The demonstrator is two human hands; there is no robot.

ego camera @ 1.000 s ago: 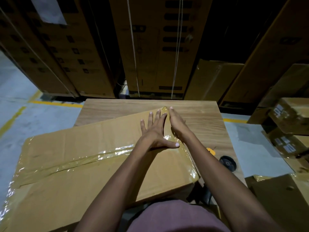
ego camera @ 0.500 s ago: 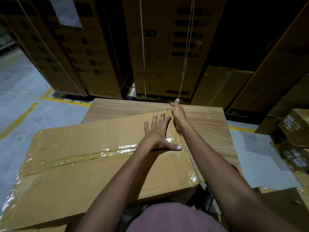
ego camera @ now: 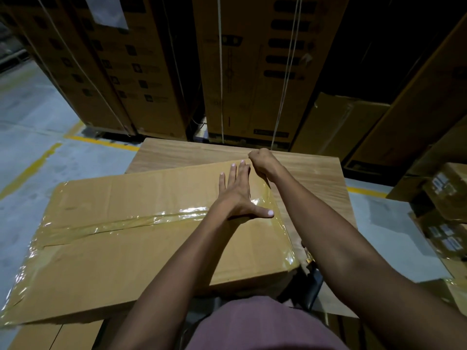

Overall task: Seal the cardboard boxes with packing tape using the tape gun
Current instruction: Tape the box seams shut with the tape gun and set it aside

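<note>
A: Since only 1 head view is given, where is the flat brown cardboard box [ego camera: 141,238] placed?

B: It is laid on the light wood-grain table [ego camera: 310,170], turned a little askew, with its long axis running from lower left to upper right. A glossy strip of clear packing tape [ego camera: 113,224] is seen along its middle seam, and more tape is wrapped over the right end edge.

A: How are the 2 hands set?

B: The left hand [ego camera: 238,195] is pressed flat on the box top near the far right corner, fingers straight, thumb spread; nothing is held by it. The right hand [ego camera: 261,161] is curled just beyond that corner, over the table. Whether a tape end is pinched there cannot be told.

A: And the tape gun?

B: It cannot be made out with certainty; only a dark object with a yellow part [ego camera: 309,261] is glimpsed below the box's right edge, under the right forearm. The right hand is judged the nearer one for smoothing that end edge.
</note>
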